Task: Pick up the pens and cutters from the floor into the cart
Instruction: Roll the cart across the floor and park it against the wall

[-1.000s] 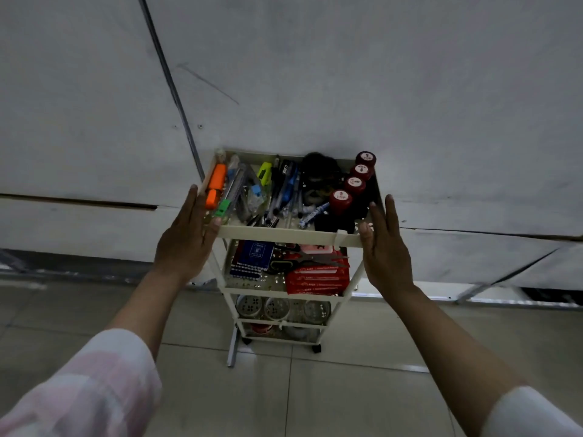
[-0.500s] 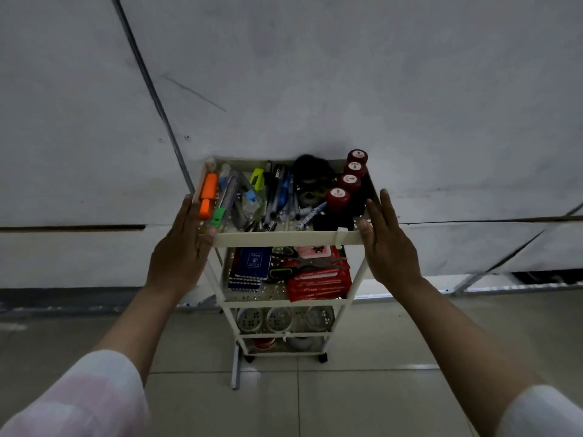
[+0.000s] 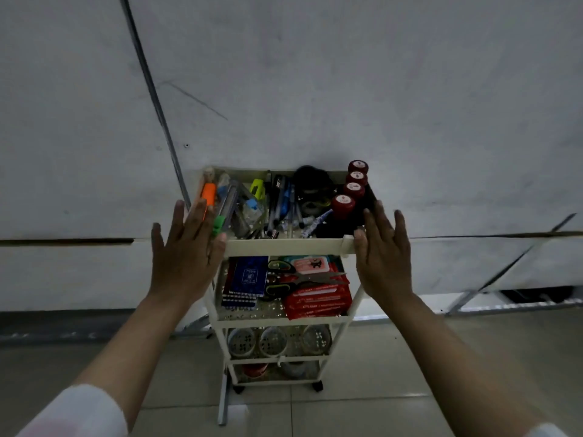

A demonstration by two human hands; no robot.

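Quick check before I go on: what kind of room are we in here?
Probably an office or storeroom corner, though I can't be sure. A white tiered cart full of pens, scissors and other stationery stands on a tiled floor against a plain white panelled wall.

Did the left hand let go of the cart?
Yes. The left hand was wrapped on the cart's top corner before; now its fingers are spread open and it sits a little outward from that corner.

A single head-worn view looks forward and down from close above the cart [image 3: 284, 247], facing a pale wall (wide-angle, so lines bow), with both forearms reaching in from the bottom corners and tiled floor [image 3: 362, 414] below.
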